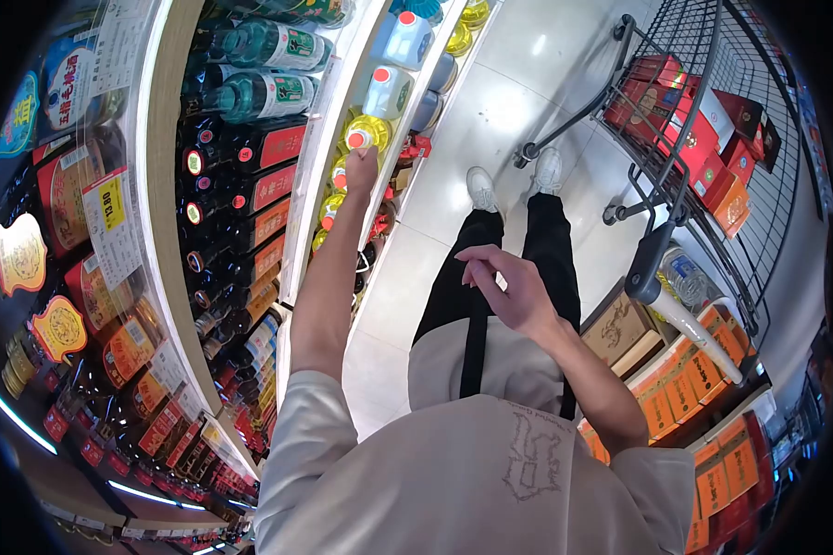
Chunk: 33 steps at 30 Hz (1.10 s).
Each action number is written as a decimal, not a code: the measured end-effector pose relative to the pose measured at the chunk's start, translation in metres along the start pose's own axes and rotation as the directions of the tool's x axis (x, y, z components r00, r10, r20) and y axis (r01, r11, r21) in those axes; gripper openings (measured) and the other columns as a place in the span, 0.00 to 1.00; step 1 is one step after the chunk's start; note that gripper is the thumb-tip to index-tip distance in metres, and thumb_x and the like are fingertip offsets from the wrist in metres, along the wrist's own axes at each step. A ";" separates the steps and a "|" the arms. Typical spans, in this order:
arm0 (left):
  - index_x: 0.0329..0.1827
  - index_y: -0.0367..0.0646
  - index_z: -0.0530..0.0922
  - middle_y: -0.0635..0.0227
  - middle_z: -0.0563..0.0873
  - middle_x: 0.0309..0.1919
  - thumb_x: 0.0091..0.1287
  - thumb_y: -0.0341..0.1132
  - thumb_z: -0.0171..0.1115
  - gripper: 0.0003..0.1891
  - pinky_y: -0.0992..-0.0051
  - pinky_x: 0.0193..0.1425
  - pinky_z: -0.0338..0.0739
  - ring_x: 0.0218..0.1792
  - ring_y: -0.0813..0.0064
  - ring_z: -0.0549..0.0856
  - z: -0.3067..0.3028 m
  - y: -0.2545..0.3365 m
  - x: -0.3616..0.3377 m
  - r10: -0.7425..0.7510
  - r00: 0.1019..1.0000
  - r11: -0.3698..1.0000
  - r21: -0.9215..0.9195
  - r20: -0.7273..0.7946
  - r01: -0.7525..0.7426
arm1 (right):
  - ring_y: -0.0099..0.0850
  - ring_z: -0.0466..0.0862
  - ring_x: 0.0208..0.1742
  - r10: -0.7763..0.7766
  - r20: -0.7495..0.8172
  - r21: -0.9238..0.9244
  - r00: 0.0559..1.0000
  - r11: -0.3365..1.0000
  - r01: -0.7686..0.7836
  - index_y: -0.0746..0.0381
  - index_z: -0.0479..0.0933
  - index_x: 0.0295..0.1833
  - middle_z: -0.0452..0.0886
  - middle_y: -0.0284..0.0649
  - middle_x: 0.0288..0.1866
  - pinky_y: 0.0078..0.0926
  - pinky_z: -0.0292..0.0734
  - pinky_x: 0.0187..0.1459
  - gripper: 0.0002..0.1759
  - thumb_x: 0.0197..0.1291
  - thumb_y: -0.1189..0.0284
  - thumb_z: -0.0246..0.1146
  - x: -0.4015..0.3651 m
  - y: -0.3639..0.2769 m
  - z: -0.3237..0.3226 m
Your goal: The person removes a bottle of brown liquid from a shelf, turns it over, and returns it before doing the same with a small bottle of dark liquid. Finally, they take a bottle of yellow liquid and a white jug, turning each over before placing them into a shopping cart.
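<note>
My left hand point(361, 171) reaches to the lower shelf. Its fingers are curled closed beside yellow bottles point(368, 128) with red caps, and whatever lies inside them is hidden. Pale blue jugs point(405, 42) with red caps stand along the same shelf. My right hand point(511, 289) hovers before my waist, fingers loosely bent and a gap showing between thumb and fingers. Nothing is in it. Below it are my black trousers and white shoes.
Dark bottles point(273, 185) with red labels and green-tinted bottles point(273, 44) fill the shelf at left, above a price tag point(111, 213). A metal shopping cart point(782, 55) with red boxes point(662, 106) stands at right. Orange boxes point(685, 384) are stacked beside me.
</note>
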<state>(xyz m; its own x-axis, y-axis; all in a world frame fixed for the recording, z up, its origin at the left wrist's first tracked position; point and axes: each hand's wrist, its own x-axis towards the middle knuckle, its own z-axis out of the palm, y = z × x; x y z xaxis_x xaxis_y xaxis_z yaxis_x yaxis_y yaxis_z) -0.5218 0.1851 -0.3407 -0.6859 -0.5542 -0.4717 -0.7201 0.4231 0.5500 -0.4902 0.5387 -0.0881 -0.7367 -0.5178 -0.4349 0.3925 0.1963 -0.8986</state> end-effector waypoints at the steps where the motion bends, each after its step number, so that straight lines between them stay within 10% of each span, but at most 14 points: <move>1: 0.40 0.31 0.81 0.57 0.86 0.32 0.66 0.43 0.68 0.19 0.62 0.47 0.78 0.36 0.63 0.85 -0.005 0.008 -0.004 -0.032 0.999 0.997 -0.066 0.015 0.033 | 0.26 0.87 0.37 -0.012 0.006 -0.007 1.000 1.000 0.012 0.66 0.80 0.56 0.85 0.39 0.35 0.24 0.81 0.42 0.11 0.74 0.77 0.56 -0.002 0.001 0.000; 24: 0.51 0.34 0.84 0.62 0.88 0.46 0.76 0.42 0.59 0.17 0.73 0.60 0.73 0.50 0.73 0.83 -0.041 0.073 -0.086 -0.134 0.986 0.910 -0.406 -0.100 0.082 | 0.26 0.85 0.31 -0.050 -0.018 -0.032 0.999 0.998 0.049 0.65 0.78 0.57 0.83 0.38 0.32 0.24 0.80 0.36 0.12 0.70 0.81 0.59 -0.023 0.018 -0.011; 33: 0.57 0.35 0.83 0.64 0.84 0.58 0.77 0.43 0.55 0.20 0.69 0.76 0.64 0.61 0.72 0.80 -0.070 0.143 -0.186 -0.061 0.967 0.833 -0.521 0.247 0.186 | 0.23 0.85 0.36 0.038 -0.014 0.002 0.999 0.999 -0.038 0.65 0.78 0.59 0.85 0.37 0.37 0.22 0.79 0.40 0.12 0.72 0.78 0.58 -0.011 0.048 -0.006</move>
<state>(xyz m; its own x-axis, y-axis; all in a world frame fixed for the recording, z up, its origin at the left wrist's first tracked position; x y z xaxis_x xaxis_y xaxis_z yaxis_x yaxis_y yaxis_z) -0.4895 0.2984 -0.1265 -0.6451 -0.3846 -0.6603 -0.6726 -0.1243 0.7295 -0.4661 0.5589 -0.1271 -0.7289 -0.4986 -0.4692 0.4212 0.2136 -0.8814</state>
